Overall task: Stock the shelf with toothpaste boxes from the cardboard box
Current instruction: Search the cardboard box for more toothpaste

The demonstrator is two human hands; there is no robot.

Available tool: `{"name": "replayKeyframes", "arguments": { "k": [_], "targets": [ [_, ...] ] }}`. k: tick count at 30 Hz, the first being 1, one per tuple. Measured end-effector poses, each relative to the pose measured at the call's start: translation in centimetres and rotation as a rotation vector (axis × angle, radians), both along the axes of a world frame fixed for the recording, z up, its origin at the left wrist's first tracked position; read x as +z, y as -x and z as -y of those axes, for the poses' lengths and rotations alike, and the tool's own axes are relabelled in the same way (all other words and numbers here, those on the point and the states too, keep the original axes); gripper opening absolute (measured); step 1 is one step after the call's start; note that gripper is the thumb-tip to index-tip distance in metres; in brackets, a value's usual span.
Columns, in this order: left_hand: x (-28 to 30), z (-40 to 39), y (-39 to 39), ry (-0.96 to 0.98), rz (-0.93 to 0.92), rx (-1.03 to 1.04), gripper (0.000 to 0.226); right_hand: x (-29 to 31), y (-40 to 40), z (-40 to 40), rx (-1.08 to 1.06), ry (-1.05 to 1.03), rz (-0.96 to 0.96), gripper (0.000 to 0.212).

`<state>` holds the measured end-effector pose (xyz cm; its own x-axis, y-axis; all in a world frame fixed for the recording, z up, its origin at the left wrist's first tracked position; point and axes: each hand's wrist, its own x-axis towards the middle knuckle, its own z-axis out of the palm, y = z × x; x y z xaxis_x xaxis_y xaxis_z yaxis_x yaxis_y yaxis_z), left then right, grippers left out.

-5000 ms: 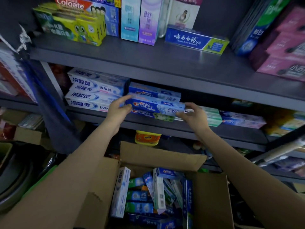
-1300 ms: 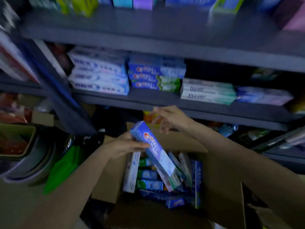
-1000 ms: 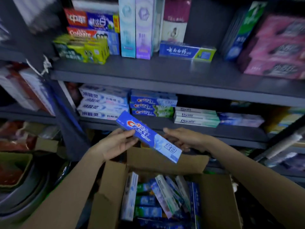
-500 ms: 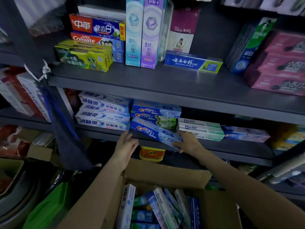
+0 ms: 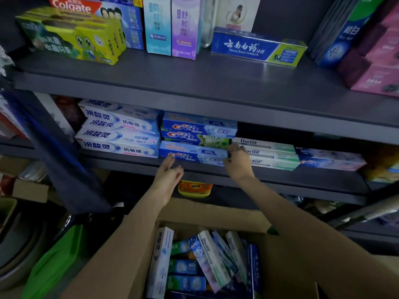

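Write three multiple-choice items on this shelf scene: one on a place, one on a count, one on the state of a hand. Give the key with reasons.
1. Where does the front Crest box lie?
A. On the top shelf
B. On the middle shelf, before the Crest stack
C. In the cardboard box

2. How many Doctor boxes are stacked on the shelf?
A. One
B. Three
C. Six

3. What does the left hand hold?
A. Nothing
B. A Doctor box
C. A green bag

Key:
1 B: it lies at the shelf's front edge below the Crest stack, the right hand at its end.
2 B: three "Doctor" labels show, one above another.
3 A: its fingers are loose, just short of the box.
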<state>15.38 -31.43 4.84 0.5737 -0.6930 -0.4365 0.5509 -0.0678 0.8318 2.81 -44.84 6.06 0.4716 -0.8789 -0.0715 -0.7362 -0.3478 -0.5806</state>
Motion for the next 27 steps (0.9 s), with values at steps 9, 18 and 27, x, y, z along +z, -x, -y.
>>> {"name": "replayKeyframes", "arguments": {
  "k": [9,18,27],
  "targets": [
    [-9.1,-6.3,7.1,-0.373,0.121,-0.334,0.023,-8.9,8.5,-6.0,0.203,-0.204,-0.027,0.009],
    [-20.2,-10.5,8.4,-0.733,0.113,-0.493,0.025,-26.3,12.6,-8.1,0.419,-0.627,-0.690,0.025],
    [-28.0,-9.8,9.5,-0.773,0.175,-0.586,0.012,-39.1,9.6,-7.0,0.212,-0.743,-0.564,0.098]
  ]
}}
